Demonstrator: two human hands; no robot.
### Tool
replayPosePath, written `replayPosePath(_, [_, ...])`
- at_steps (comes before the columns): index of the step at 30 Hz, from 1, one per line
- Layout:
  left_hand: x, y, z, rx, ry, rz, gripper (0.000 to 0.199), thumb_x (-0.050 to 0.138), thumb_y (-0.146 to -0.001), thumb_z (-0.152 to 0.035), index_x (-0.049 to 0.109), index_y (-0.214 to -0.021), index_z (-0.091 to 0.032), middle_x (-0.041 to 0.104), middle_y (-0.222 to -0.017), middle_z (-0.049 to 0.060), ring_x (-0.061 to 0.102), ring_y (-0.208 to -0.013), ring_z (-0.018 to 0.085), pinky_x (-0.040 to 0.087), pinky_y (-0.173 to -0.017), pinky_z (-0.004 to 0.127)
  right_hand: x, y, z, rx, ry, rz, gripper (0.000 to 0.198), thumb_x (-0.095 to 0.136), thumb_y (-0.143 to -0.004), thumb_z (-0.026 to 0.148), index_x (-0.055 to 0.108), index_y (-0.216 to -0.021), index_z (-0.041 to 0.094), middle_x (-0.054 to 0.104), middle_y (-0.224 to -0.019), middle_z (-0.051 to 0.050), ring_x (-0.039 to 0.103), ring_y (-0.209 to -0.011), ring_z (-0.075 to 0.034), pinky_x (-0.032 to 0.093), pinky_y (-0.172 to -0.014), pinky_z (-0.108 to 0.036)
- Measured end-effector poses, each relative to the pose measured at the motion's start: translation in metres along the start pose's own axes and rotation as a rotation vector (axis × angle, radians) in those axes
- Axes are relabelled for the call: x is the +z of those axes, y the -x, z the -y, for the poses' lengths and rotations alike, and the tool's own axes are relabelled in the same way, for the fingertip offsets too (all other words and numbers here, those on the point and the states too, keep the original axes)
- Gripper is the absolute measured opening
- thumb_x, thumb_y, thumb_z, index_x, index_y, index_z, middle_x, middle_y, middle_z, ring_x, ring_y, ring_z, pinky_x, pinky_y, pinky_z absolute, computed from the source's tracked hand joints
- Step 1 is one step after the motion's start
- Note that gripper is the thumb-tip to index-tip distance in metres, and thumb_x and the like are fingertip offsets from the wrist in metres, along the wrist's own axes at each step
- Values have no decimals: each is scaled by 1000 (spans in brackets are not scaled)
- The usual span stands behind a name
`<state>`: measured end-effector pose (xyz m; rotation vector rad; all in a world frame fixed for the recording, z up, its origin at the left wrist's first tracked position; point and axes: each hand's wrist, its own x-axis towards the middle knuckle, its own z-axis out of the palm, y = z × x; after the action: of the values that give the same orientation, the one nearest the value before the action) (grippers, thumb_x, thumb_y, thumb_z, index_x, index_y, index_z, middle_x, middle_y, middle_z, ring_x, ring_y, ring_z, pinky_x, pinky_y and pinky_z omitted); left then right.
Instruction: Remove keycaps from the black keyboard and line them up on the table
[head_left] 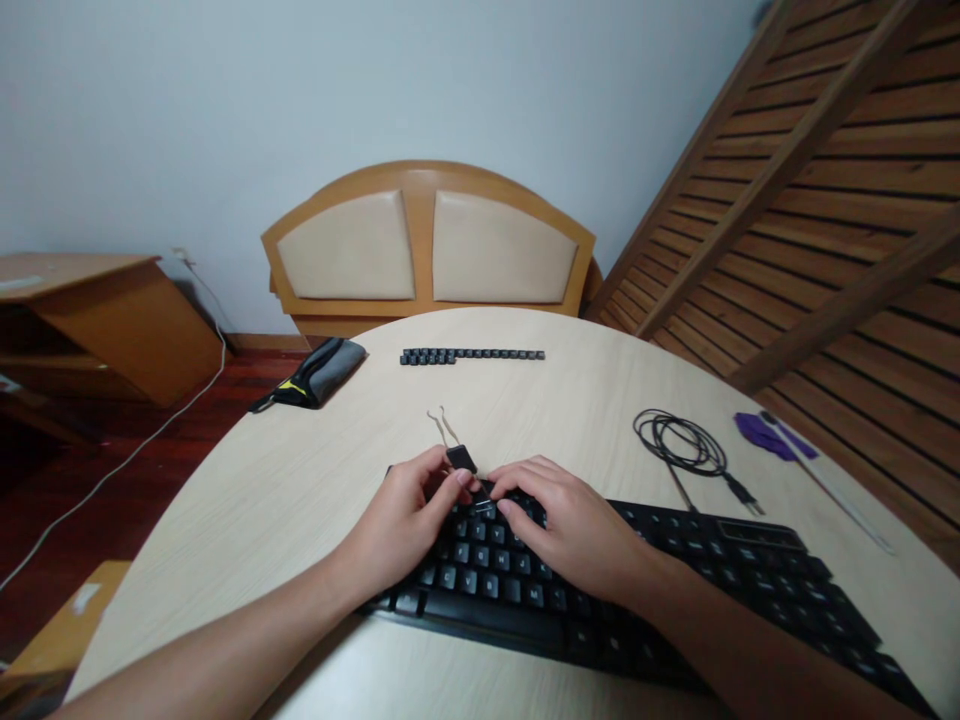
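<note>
A black plastic keyboard (491, 620) lies flat along the near side of a round, pale wood-grained table (577, 410), its square keys marked in white. Above its upper rows, the left hand (411, 508) is closed in a pinch, thumb against curled forefinger, on a wire tool (462, 459) with a blocky, matte black middle; two thin, kinked metal prongs stick up from it, splayed apart. The right hand (559, 515) is half curled over the keys, its thumb and fingertips gathered by the tool's lower wire; whether they grip anything I cannot quite tell.

Farther back, small black keycaps (472, 354) stand in neat lines, two deep at the left end. To the right lie a smooth, coiled black cable (679, 445) and a crumpled purple cloth (761, 436) under a slender pale stick (817, 468). At the left edge rests a soft grey-and-black pouch (324, 375) with yellow trim.
</note>
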<state>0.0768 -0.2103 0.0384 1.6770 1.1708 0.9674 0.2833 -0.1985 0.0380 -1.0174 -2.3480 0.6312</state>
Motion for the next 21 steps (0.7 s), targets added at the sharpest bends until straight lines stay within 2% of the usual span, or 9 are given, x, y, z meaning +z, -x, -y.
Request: replayPosePath(21, [-3,2,-2,18,51,94,21,51,-95,-31,62,-86,-16,62,-79,1,57,-78,17,45,-73,28,0,0,-1,-24,-26,-19,13,53,-90,13,62,-93,23,68,-102,-3,60,-100,-19,46,-90,-35])
